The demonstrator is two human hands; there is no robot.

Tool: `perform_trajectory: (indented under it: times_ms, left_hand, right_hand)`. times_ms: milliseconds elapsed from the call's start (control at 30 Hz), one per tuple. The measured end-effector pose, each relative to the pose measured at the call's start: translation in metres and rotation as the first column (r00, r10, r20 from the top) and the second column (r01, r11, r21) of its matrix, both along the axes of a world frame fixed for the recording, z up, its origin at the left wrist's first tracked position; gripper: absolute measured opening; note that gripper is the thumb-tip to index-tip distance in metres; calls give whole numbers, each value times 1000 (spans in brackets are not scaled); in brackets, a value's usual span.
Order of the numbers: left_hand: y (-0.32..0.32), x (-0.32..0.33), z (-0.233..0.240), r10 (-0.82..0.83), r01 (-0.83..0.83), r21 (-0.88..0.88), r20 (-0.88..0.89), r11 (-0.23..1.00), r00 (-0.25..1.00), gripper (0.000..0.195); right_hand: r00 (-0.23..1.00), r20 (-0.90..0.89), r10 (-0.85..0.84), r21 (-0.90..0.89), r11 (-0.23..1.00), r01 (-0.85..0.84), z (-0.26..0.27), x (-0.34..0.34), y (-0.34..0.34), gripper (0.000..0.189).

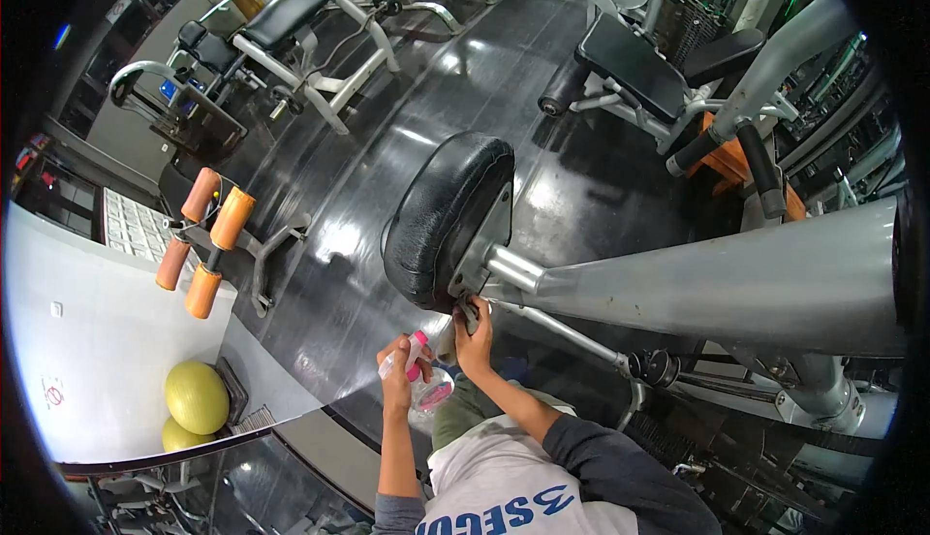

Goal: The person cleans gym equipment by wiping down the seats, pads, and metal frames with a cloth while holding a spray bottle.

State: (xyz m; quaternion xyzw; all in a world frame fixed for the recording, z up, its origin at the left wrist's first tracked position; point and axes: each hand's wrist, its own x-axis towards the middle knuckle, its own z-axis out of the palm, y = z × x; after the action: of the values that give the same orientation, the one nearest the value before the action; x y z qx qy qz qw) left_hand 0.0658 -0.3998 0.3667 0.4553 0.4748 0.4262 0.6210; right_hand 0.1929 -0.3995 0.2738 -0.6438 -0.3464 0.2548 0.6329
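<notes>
My left hand [398,371] grips a clear spray bottle [432,393] by its neck, the pink and white spray head tilted up. My right hand [474,339] holds a greyish cloth [468,315] at the lower end of a black padded cushion [449,219], close to its metal bracket [479,255]. Part of the cloth hangs below the fingers. The cushion is mounted on a thick silver machine arm [712,280] that runs off to the right. How firmly the cloth presses on the pad I cannot tell.
Left of me stands a machine with orange foam rollers [232,219], beyond a yellow exercise ball [196,397]. A black-padded bench [287,11] is at the far left, and another padded seat [632,66] at the far right. Low silver tubing [567,335] crosses beneath the machine arm.
</notes>
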Motion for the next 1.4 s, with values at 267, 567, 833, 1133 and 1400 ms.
perform_trajectory:
  times_ms: [267, 567, 833, 1133, 1400]
  left_hand:
    - [0, 9, 1, -52, 52, -12, -28, 999, 998, 56]
    - [-15, -6, -14, -23, 16, -91, -70, 996, 997, 56]
    - [-23, -14, -23, -35, 22, -132, -97, 991, 995, 58]
    - [-26, -15, -24, -44, 27, -135, -126, 991, 991, 62]
    - [-25, -11, -25, -69, 59, -110, -92, 992, 993, 62]
  right_hand:
    - [996, -4, -89, -338, 937, 83, -140, -1, 3, 24]
    - [994, -109, -6, -135, 991, -9, -74, -18, -10, 29]
    - [995, -90, -39, -530, 848, -15, -188, -1, 15, 34]
    - [952, -271, -142, -460, 888, 1, -101, -8, 8, 36]
    - [972, -184, -144, -217, 971, 102, -75, 0, -3, 27]
